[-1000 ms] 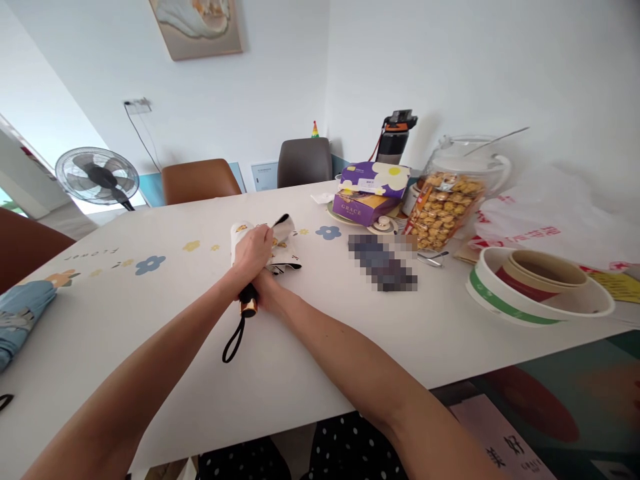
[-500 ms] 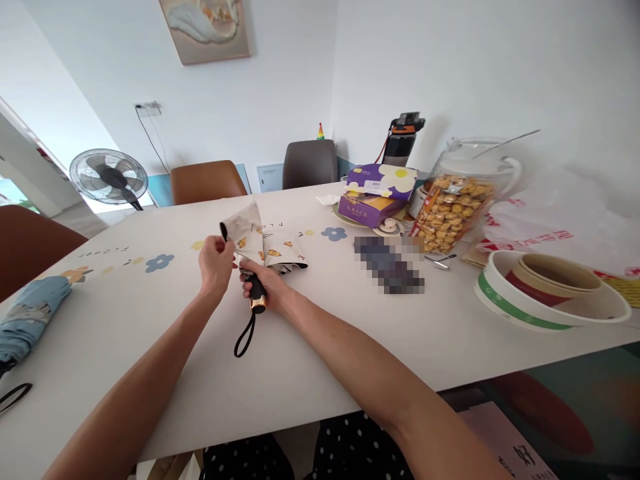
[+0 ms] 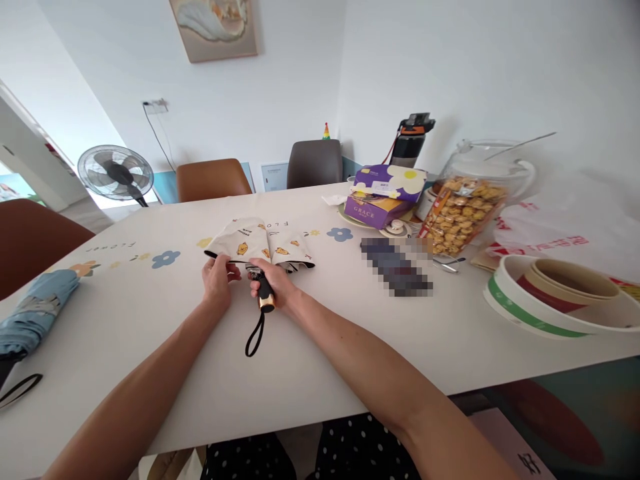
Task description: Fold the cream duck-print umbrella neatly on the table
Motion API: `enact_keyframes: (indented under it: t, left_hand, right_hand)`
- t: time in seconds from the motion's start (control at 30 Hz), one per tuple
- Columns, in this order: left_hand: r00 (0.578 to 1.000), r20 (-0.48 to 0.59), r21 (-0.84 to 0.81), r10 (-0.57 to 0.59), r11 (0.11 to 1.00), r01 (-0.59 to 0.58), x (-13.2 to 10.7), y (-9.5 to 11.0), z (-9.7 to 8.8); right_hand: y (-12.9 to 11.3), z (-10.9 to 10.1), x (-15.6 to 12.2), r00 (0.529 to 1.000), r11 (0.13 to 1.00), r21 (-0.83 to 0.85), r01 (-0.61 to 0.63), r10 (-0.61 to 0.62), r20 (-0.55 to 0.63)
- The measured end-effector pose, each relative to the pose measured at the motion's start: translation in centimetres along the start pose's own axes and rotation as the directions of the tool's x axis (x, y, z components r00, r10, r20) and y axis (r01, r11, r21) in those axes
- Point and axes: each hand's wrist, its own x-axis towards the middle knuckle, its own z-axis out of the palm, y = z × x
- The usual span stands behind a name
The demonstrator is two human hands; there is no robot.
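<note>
A folding umbrella (image 3: 245,240) with a cream canopy, small yellow-brown bear prints and a black underside lies on the table, its folds loose and partly spread. My right hand (image 3: 274,279) is wrapped round its black handle, which ends in a gold-coloured cap with a black wrist strap (image 3: 255,335) hanging toward me. At the canopy's near left edge is my left hand (image 3: 218,280), fingers curled and pinching the fabric rim; the fingertips are partly hidden by the cloth.
On the white table (image 3: 200,373), a folded blue umbrella (image 3: 43,310) lies far left. To the right are a blurred-out dark object (image 3: 397,268), purple tissue boxes (image 3: 377,208), a black bottle (image 3: 411,141), a snack-filled clear jug (image 3: 463,217), a plastic bag (image 3: 565,220) and tape rolls (image 3: 535,317).
The left canopy panel, earlier lifted and folded up, now lies lower and spread out to the left. My left hand has come down with its edge. My right hand keeps the handle.
</note>
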Motion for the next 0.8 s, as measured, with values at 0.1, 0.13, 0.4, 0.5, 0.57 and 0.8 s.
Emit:
enact_keyframes:
  t: [0.1, 0.13, 0.4, 0.5, 0.57, 0.8]
  left_hand:
    - [0.999, -0.044, 0.033, -0.01, 0.999, 0.011, 0.2, -0.1, 0.0]
    - [0.999, -0.046, 0.057, -0.021, 0.998, 0.024, 0.3, -0.2, 0.0]
    - [0.977, -0.164, 0.362, 0.139, 0.93, -0.072, 0.8, -0.6, -0.6]
    - [0.923, -0.154, 0.468, 0.352, 0.849, -0.246, 0.4, -0.2, -0.9]
    - [0.839, -0.011, 0.5, 0.544, 0.729, -0.466, -0.3, 0.2, -0.6]
    - [0.745, 0.474, 0.438, 0.47, 0.609, -0.662, -2.2, 0.5, 1.9]
  right_hand:
    - [-0.1, 0.0, -0.2, 0.996, 0.995, -0.078, 0.065, -0.07, -0.06]
    - [-0.2, 0.0, -0.3, 0.993, 0.991, -0.107, 0.083, -0.091, -0.07]
    - [-0.7, 0.0, -0.8, 0.989, 0.983, -0.165, 0.082, -0.1, -0.107]
    - [-0.8, 0.2, -0.8, 0.99, 0.984, -0.168, 0.065, -0.084, -0.113]
    - [-0.7, 0.3, -0.7, 0.991, 0.983, -0.179, 0.044, -0.065, -0.115]
    - [-0.2, 0.7, -0.8, 0.991, 0.96, -0.276, 0.043, -0.075, -0.109]
